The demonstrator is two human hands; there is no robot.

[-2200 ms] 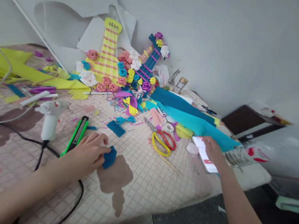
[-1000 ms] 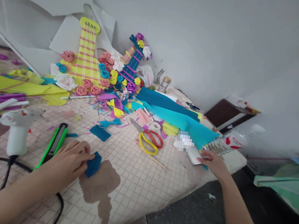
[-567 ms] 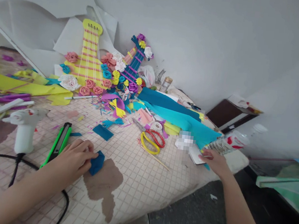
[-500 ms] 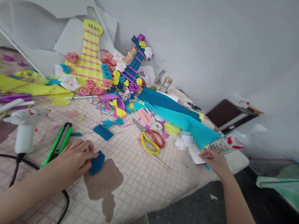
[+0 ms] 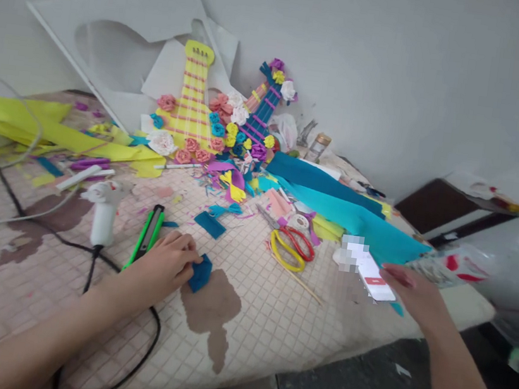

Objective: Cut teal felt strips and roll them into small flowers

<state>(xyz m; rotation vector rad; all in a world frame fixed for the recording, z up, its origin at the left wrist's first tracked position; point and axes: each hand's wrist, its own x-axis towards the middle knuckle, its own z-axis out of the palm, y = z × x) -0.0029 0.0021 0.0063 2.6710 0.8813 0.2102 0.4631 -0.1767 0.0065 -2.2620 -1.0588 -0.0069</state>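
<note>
My left hand [image 5: 175,260] rests on the tablecloth with its fingers closed on a small folded piece of dark blue crepe paper [image 5: 201,275]. A green box cutter [image 5: 150,231] lies beside that hand, partly behind it. On the right, my right hand [image 5: 413,294] is at the edge of a phone [image 5: 375,280], its fingers stretched out towards the lit screen; whether they touch it is unclear. Between the hands lie scissors [image 5: 287,259] with one yellow and one red handle. Another dark blue paper strip [image 5: 210,224] lies beyond my left hand.
A white glue gun [image 5: 103,215] stands at the left with its black cord [image 5: 153,346] looping near my forearm. Yellow and blue paper guitars [image 5: 194,93] with paper flowers lean at the back. Turquoise crepe paper [image 5: 334,207] and a thin stick [image 5: 300,281] lie on the table.
The view has swung left, so everything sits further right. The phone's screen now shows bright with a red patch. My left hand still holds the blue paper in the same place.
</note>
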